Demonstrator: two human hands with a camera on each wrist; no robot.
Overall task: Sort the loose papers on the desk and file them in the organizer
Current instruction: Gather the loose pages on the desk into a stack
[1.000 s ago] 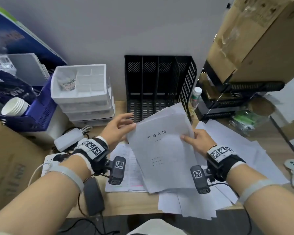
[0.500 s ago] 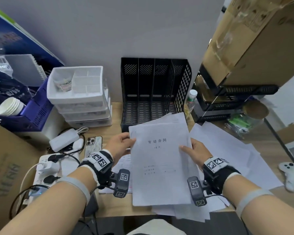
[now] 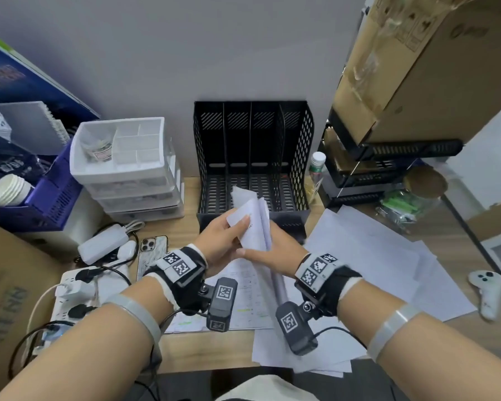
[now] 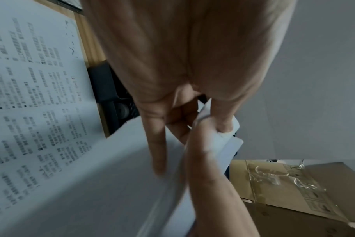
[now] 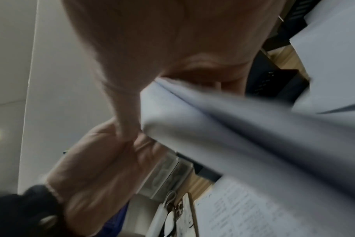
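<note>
A black mesh organizer [image 3: 252, 157] with several empty upright slots stands at the back of the desk against the wall. Just in front of it I hold a stack of white papers [image 3: 255, 227] turned on edge. My left hand [image 3: 237, 227] pinches its left face near the top, thumb on the sheet. My right hand [image 3: 249, 251] grips it from the right and below. In the left wrist view the thumb and fingers [image 4: 158, 144] clamp the stack [image 4: 111, 184]. The right wrist view shows the bundle [image 5: 213, 128], blurred, under my palm. More loose papers [image 3: 373, 256] lie on the right of the desk.
A printed sheet [image 3: 243, 299] lies under my wrists. A white drawer unit [image 3: 122, 175], a phone [image 3: 152, 250] and a power strip [image 3: 70, 290] sit left. A bottle [image 3: 317, 166], a black rack with a cardboard box [image 3: 417, 68] and a white controller [image 3: 489, 290] are right.
The stack, earlier held flat with its cover facing me, is now turned on edge. My hands have come close together on it, nearer the organizer's front.
</note>
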